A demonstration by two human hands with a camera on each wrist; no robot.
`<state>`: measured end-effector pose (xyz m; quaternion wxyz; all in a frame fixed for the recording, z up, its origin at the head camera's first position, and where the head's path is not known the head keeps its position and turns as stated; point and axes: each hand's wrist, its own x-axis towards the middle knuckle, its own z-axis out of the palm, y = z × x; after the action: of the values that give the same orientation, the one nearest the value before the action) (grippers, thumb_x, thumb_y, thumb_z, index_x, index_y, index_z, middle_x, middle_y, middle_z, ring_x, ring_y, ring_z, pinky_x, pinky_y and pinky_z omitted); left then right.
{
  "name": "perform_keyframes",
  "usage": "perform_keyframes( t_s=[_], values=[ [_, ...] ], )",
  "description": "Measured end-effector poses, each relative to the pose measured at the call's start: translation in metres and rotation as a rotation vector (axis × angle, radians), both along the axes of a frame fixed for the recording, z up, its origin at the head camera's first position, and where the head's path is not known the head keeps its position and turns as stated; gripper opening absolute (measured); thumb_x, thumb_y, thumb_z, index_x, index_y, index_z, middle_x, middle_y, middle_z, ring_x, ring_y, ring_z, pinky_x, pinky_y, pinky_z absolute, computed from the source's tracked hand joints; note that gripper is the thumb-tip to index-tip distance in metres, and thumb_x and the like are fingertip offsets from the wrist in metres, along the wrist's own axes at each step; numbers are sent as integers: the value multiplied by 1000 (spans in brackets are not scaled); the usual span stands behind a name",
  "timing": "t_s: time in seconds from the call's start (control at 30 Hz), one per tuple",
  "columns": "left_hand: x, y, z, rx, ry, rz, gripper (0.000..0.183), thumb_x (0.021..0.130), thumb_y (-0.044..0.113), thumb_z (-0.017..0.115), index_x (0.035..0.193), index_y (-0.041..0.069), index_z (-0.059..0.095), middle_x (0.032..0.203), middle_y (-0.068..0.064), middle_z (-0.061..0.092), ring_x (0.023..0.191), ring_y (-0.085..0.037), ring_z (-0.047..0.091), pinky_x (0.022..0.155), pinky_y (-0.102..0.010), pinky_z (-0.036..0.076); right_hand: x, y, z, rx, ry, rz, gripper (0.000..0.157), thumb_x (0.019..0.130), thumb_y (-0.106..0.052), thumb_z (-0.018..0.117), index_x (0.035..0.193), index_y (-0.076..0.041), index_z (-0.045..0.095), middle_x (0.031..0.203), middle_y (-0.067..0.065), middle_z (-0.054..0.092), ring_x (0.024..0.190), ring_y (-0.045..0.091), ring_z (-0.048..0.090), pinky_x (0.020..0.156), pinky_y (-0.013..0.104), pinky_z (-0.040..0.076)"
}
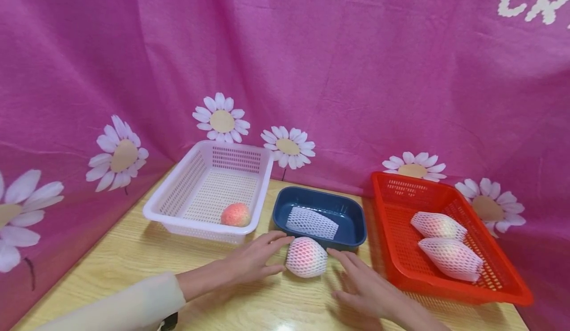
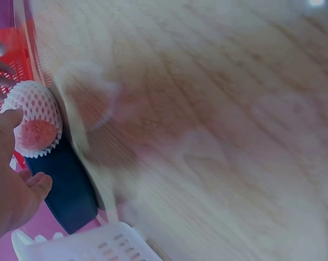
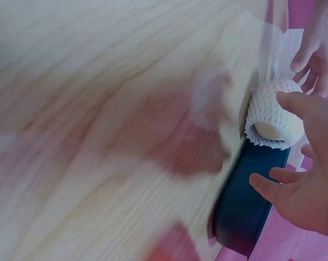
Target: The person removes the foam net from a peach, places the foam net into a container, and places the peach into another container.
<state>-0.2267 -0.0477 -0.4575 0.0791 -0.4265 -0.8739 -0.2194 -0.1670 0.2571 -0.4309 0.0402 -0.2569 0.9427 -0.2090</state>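
Observation:
A peach in a white foam net (image 1: 306, 257) sits on the table just in front of the dark blue tray (image 1: 356, 240). My left hand (image 1: 255, 259) is at its left side, fingertips close to the net, fingers spread and relaxed. On the other side my right hand (image 1: 366, 286) lies apart from the peach, its fingers loosely extended and holding nothing. In the left wrist view the red skin of the netted peach (image 2: 37, 133) shows through the net's open end. An empty foam net (image 1: 312, 222) lies flat inside the blue tray.
To the left stands a white plastic basket (image 1: 153, 211) with one bare peach (image 1: 236, 214) in it. A red basket (image 1: 394, 252) at the right holds two netted peaches (image 1: 451, 259). Behind everything hangs a magenta cloth (image 1: 334, 83) with daisies. The table (image 1: 267, 311) is light wood.

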Motion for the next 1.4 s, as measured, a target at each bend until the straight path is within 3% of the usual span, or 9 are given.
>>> perform_keyframes(
  t_s=[0.3,0.57,0.77,1.0,1.2,1.4],
  values=[
    [-3,13,1,-14,-1,-35,65,92,36,73,147,13,48,141,-11,50,124,-24,53,99,-38,48,-13,-17,-2,-44,89,70,86,83,-24,82,153,-14,34,138,7,47,121,23,51,95,47,51],
    [-5,18,-3,-3,18,-76,65,91,30,75,146,10,47,135,-10,52,119,-22,54,101,-34,47,-21,-29,-3,-63,46,81,88,83,-22,83,154,-13,32,140,10,46,124,24,50,97,48,50],
    [-6,16,-4,4,49,-62,66,90,31,76,146,11,48,134,-10,52,117,-21,56,98,-33,48,-26,-36,-4,-70,18,74,89,83,-23,83,154,-14,31,141,14,46,122,26,52,96,47,50],
    [-4,15,-5,-4,1,-39,66,92,34,73,149,13,46,136,-10,53,118,-21,55,99,-35,48,-29,-43,-6,-56,5,70,91,83,-23,83,155,-13,30,140,18,48,120,29,54,95,50,50],
    [-3,14,-7,-16,-16,-30,67,93,34,72,150,13,44,139,-9,52,123,-21,53,102,-35,46,-34,-51,-8,-46,45,92,92,81,-22,85,155,-11,32,136,19,51,116,30,56,91,48,53],
    [-5,15,-7,-11,-19,-32,67,94,34,71,150,12,44,140,-9,51,125,-22,53,103,-35,45,-40,-59,-10,-34,100,27,86,76,-24,88,147,-13,41,122,17,58,100,27,62,80,43,56]
  ],
)
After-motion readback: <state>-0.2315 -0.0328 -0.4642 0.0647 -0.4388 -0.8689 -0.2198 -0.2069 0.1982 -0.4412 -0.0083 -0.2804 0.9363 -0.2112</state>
